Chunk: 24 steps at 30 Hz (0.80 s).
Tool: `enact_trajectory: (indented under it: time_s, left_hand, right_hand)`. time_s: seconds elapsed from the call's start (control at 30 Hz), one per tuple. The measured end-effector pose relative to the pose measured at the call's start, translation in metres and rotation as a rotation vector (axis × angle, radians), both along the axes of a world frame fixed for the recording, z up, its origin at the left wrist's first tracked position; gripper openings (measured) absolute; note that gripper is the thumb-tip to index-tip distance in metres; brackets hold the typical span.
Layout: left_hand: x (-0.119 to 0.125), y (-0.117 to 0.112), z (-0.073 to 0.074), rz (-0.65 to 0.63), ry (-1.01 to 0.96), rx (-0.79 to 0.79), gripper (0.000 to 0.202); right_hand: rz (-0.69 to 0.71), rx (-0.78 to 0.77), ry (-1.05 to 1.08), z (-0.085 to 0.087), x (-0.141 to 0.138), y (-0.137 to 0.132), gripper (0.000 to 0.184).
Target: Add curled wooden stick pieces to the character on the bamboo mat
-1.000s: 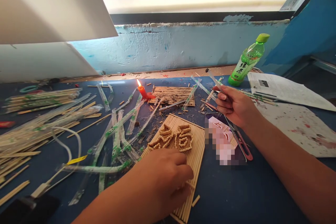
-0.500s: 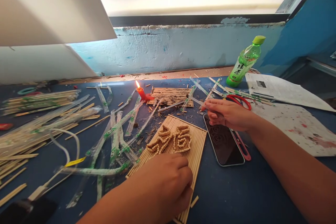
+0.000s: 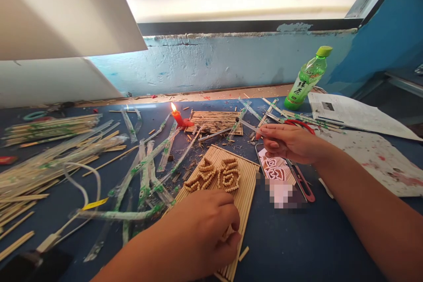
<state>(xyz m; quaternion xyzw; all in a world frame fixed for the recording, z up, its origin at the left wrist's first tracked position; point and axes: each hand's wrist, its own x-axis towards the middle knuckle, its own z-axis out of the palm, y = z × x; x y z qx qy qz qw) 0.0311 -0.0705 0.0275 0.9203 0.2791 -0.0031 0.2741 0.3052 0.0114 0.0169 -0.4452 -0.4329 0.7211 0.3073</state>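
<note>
1. Pinching a translucent stick [image 3: 248, 126] in our right hand [image 3: 286, 143], we've got its dark tip angled away from us.
2. Our left hand [image 3: 211, 224] curls over the lower part of the pale stick panel [image 3: 247, 189]; whether those fingers grip anything, we can't tell.
3. And that panel lies on the bench [image 3: 274, 246] right in front of us, rods side by side. Up top, the knobbly raised figures [image 3: 228, 174] look formed; below, our hand hides the surface, so we'd call it part-way, what's left unclear.
4. Just right, a phone [image 3: 280, 172] shows similar figures, a pink cutter [image 3: 304, 186] beside it; one loose stub [image 3: 243, 254] lies near the panel.
5. Farther out, a candle [image 3: 177, 118] burns beside a smaller panel [image 3: 214, 120], wrappers [image 3: 144, 176] sprawl leftward, and a green bottle [image 3: 306, 80] stands back right.
</note>
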Motion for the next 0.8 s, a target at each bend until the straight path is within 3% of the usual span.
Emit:
enact_trajectory:
  time_s: [0.17, 0.43, 0.6, 0.8]
  left_hand:
    - [-0.002, 0.0, 0.0, 0.033, -0.057, -0.034, 0.011]
    - [-0.027, 0.017, 0.005, 0.212, -0.171, -0.012, 0.01]
    - [-0.047, 0.029, 0.008, 0.352, -0.11, -0.029, 0.007]
    - [-0.048, 0.028, 0.014, 0.294, -0.058, -0.112, 0.01]
  right_hand:
    - [0.093, -0.05, 0.053, -0.001, -0.001, -0.002, 0.021]
    - [0.036, -0.076, 0.01, 0.003, 0.005, 0.0, 0.022]
    - [-0.022, -0.045, 0.031, 0.005, 0.004, 0.001, 0.022]
    - [-0.064, -0.01, 0.028, 0.003, 0.002, 0.003, 0.023]
